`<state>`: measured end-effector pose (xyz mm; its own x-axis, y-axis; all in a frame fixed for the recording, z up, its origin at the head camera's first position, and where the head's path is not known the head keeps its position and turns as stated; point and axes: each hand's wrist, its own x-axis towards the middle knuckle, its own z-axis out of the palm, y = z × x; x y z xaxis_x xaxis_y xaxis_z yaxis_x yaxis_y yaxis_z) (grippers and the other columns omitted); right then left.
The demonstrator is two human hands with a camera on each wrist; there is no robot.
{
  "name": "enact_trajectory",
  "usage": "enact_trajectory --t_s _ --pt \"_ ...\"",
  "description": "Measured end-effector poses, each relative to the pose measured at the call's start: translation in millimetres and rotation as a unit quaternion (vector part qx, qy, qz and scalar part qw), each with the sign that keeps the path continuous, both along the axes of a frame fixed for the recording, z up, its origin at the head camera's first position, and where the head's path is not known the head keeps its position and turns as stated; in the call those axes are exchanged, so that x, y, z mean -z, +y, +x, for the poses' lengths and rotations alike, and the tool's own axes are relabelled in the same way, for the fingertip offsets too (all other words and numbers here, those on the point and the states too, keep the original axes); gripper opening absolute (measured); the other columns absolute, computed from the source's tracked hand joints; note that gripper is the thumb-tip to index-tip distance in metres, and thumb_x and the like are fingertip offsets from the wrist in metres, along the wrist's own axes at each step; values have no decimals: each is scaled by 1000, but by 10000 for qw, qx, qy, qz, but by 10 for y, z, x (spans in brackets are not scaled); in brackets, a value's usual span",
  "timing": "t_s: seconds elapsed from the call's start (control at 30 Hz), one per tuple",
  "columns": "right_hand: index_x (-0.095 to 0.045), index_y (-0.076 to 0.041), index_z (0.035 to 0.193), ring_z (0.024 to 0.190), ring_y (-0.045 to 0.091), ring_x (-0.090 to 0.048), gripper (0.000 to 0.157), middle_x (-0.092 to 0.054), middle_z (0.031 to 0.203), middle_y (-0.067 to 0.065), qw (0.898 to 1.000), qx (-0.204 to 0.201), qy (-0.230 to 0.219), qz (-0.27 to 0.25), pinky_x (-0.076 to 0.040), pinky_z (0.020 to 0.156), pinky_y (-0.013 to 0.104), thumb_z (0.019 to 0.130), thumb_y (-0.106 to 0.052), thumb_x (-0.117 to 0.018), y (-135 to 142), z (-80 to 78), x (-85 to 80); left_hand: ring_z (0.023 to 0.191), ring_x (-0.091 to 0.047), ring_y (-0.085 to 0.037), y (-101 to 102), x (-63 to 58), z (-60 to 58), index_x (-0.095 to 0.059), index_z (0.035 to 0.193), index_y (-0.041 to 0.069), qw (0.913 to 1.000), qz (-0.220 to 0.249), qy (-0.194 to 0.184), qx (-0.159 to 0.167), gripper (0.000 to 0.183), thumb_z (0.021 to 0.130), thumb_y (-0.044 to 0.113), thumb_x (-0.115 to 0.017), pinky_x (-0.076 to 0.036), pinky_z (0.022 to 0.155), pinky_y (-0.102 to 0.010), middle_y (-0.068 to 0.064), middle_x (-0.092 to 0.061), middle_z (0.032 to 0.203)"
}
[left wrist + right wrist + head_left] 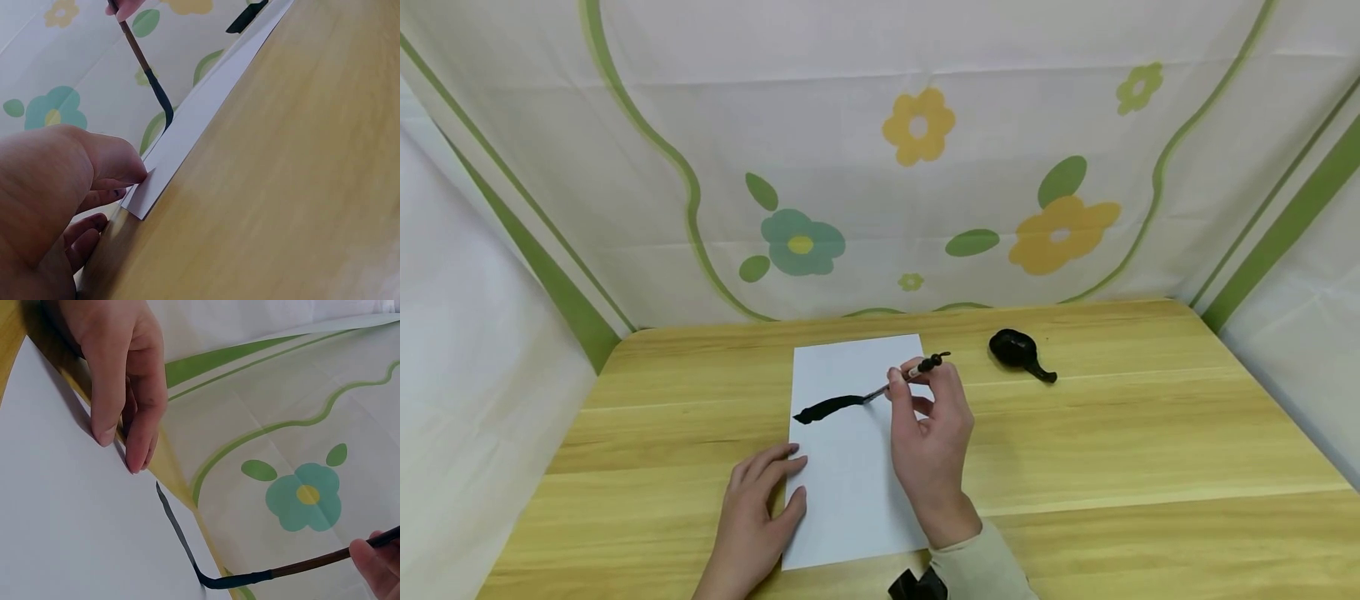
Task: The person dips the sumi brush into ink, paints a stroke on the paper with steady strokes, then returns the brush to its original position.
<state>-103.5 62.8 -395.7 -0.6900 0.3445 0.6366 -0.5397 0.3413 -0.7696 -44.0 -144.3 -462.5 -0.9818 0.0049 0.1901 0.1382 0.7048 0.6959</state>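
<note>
A white sheet of paper (850, 508) lies on the table with a thick black stroke (829, 408) across its upper half. My right hand (936, 433) pinches a writing brush (312, 561) between thumb and fingers. The brush's dark, wet tip touches the paper and bends at the stroke's right end. My left hand (756, 504) rests at the sheet's left edge, its fingers loosely spread. In the left wrist view, the left thumb (128, 159) presses on the paper's margin. Part of the sheet's right side is hidden behind the right hand.
A shiny black gourd-shaped thing (1015, 348) with a narrow stem lies at the back right of the wooden table (1112, 467). Behind the table hangs a white cloth (850, 125) with printed flowers. A small black object (919, 585) shows by the right sleeve.
</note>
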Motion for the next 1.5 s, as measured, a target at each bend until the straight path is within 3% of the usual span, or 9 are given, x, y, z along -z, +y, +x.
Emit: enact_trajectory --t_s 0.6,0.93,1.5 --pt "-70 -1 104 88 20 -75 6 -69 99 9 9999 121 -47 -18 -63 65 25 99 -1 -73 42 -17 -17 137 -47 -27 -9 1 -8 -78 126 17 10000 16 -71 57 35 93 5 -79 -38 112 -54 0 -67 147" --pt "-69 -1 105 92 20 -73 7 -69 101 11 9994 147 -261 -181 -61 68 19 99 -2 -73 66 -25 -23 137 -48 -27 -18 1 -11 -79 126 15 9999 43 20 97 35 93 4 -79 -38 111 -53 0 -68 145" --pt "-69 -1 103 92 18 -73 6 -70 100 10 9987 359 -278 -212 -61 67 19 100 -4 -74 130 -47 -29 136 -48 -27 -16 -3 1 -79 125 15 9999 41 101 86 35 92 3 -79 -38 110 -51 0 -68 145"
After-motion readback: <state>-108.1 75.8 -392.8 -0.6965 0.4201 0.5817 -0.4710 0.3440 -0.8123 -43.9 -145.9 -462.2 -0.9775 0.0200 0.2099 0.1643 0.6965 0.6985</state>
